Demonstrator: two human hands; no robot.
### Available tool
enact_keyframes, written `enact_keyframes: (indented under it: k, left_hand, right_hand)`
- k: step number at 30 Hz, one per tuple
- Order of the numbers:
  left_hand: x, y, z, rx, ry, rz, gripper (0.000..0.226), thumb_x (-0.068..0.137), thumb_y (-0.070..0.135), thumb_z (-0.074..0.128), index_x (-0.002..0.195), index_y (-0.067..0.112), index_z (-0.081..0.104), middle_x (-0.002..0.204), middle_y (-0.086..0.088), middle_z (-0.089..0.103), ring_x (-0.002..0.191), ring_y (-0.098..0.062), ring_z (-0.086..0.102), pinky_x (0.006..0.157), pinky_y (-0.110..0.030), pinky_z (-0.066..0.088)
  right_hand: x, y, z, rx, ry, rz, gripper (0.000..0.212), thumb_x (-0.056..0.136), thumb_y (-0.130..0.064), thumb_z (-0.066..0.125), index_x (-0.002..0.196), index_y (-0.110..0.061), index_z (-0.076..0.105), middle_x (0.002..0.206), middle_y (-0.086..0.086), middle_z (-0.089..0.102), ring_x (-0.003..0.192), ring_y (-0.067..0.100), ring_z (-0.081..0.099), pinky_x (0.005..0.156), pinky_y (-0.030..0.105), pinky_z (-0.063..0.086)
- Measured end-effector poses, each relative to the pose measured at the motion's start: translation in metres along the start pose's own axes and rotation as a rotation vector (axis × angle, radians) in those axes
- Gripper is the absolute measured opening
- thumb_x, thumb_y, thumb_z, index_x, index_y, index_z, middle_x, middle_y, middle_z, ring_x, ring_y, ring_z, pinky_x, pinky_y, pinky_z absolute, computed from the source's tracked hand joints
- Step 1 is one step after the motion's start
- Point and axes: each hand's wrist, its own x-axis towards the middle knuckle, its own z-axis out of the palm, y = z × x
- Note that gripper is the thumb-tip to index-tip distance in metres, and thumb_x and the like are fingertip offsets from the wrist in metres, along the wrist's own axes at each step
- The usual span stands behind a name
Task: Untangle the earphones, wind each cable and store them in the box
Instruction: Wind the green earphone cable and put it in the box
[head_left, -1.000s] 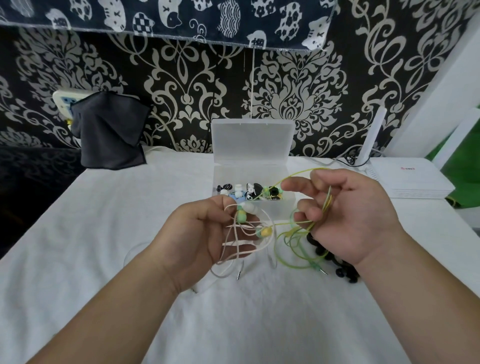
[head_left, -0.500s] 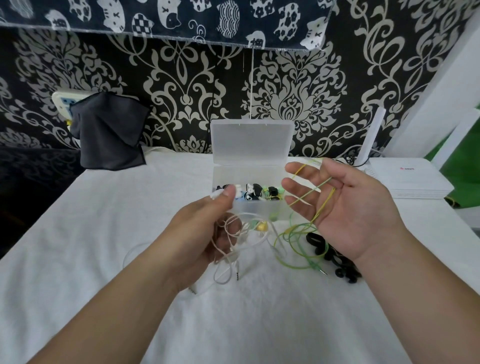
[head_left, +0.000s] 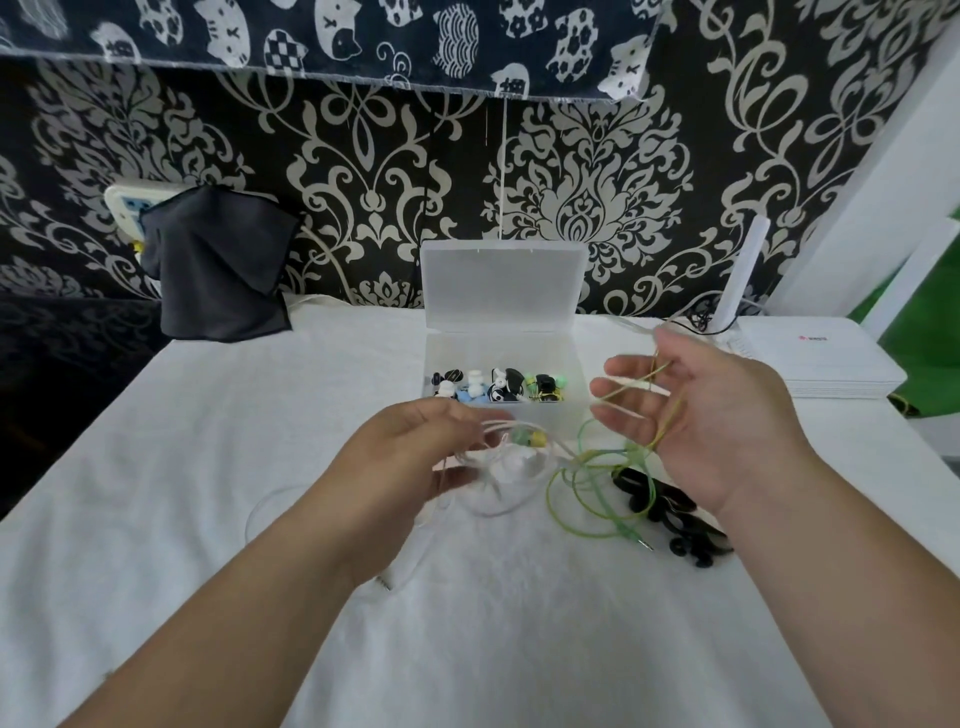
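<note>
Loosely, left hand holds white cable; green cable drapes right hand.

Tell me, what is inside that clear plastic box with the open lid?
The clear box holds earphones bunched at its front: white, black and green, plus a blue piece. Whatever lies beneath them is covered.

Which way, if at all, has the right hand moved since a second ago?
Yes. The right hand drew slightly right: its fingertips overlapped the right edge of the box; now they sit just beside it, opened, green cable draped across.
</note>
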Motion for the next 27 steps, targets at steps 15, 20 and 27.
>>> enact_keyframes:
  k: [15, 20, 27]
  left_hand:
    - [-0.001, 0.001, 0.005, -0.104, 0.081, -0.053, 0.011, 0.103, 0.015, 0.049, 0.092, 0.015, 0.050, 0.061, 0.000, 0.044, 0.038, -0.009, 0.030, 0.042, -0.020, 0.027]
    - [-0.002, 0.001, 0.002, -0.014, 0.048, -0.024, 0.013, 0.102, 0.015, 0.050, 0.089, 0.016, 0.053, 0.055, -0.001, 0.039, 0.038, -0.013, 0.028, 0.040, -0.023, 0.028]
    - [-0.002, -0.003, -0.003, 0.179, -0.017, 0.004, 0.007, 0.091, 0.011, 0.067, 0.084, 0.009, 0.065, 0.043, -0.006, 0.035, 0.033, -0.019, 0.031, 0.042, -0.024, 0.033]
  right_hand:
    - [0.000, 0.006, -0.001, -0.084, -0.019, -0.037, 0.016, 0.100, -0.016, 0.056, 0.087, -0.007, 0.055, 0.062, 0.010, 0.067, 0.051, 0.023, 0.066, 0.048, 0.031, 0.056]
    - [-0.009, 0.015, 0.004, -0.400, -0.226, 0.032, 0.022, 0.099, -0.018, 0.058, 0.083, -0.004, 0.059, 0.071, 0.013, 0.069, 0.056, 0.028, 0.066, 0.055, 0.035, 0.055]
    - [-0.004, 0.009, 0.003, -0.331, 0.006, -0.096, 0.031, 0.100, -0.031, 0.057, 0.081, -0.007, 0.062, 0.070, 0.009, 0.069, 0.051, 0.022, 0.062, 0.053, 0.031, 0.053]
